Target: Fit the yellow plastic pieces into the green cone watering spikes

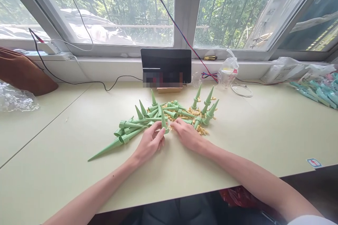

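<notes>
My left hand [149,142] is closed around a green plastic watering spike [163,119], held with its point up. Close to the spike's collar, my right hand [188,134] pinches a small yellow valve piece [171,126]; fingers partly cover it. Beyond both hands lies a heap of green spikes [134,124], several on their sides and some standing on end. Loose yellow valves [202,130] are scattered beside my right hand. To the right stand 3 spikes [208,100] with yellow pieces at their collars.
A dark tablet [166,65] leans on a small stand by the window. Behind on the right are a plastic-wrapped cup [227,74], a coiled white cable [241,90] and bagged teal items [319,89]. At the left sit a brown bag [23,72] and crumpled clear plastic [17,96].
</notes>
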Tool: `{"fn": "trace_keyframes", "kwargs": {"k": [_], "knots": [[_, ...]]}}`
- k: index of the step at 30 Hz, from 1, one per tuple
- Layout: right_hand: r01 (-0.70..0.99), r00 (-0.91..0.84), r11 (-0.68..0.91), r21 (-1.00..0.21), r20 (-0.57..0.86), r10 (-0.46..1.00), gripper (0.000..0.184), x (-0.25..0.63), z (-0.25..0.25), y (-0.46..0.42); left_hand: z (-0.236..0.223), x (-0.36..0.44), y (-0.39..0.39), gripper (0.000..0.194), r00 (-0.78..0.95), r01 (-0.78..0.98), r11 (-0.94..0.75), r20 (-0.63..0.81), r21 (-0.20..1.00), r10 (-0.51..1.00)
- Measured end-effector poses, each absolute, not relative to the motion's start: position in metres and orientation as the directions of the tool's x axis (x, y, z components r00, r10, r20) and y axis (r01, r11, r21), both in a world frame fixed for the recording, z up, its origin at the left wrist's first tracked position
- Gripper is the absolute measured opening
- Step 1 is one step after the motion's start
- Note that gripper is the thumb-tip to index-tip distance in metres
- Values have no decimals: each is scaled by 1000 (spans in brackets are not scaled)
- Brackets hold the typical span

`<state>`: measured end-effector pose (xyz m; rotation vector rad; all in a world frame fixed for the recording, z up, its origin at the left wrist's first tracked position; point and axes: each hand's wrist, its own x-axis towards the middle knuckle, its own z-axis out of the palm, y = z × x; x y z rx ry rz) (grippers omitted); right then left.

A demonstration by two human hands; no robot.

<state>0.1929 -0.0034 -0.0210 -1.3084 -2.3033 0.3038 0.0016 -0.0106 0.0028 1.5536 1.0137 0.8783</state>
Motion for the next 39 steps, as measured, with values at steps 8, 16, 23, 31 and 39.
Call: {"fn": "trace_keyframes", "kwargs": {"k": [8, 16, 23, 31, 39], "knots": [[597, -316, 575, -560, 494, 810, 21, 189, -23, -5, 6, 1, -13, 36, 404, 72, -59, 25, 996, 914], [482, -245, 668, -568, 644, 724, 18, 186, -19, -12, 11, 1, -15, 35, 432, -13, -8, 13, 1000, 902], [446, -255, 697, -562, 667, 700, 17, 186, -15, -13, 12, 2, -17, 33, 473, -64, 21, 12, 998, 881], [465, -258, 667, -582, 631, 731, 19, 187, -19, -12, 14, 0, -16, 36, 475, -82, 14, 26, 997, 879], [445, -276, 689, -572, 644, 713, 18, 187, -18, -10, 13, -1, -15, 34, 479, -14, -44, 46, 999, 877]]}}
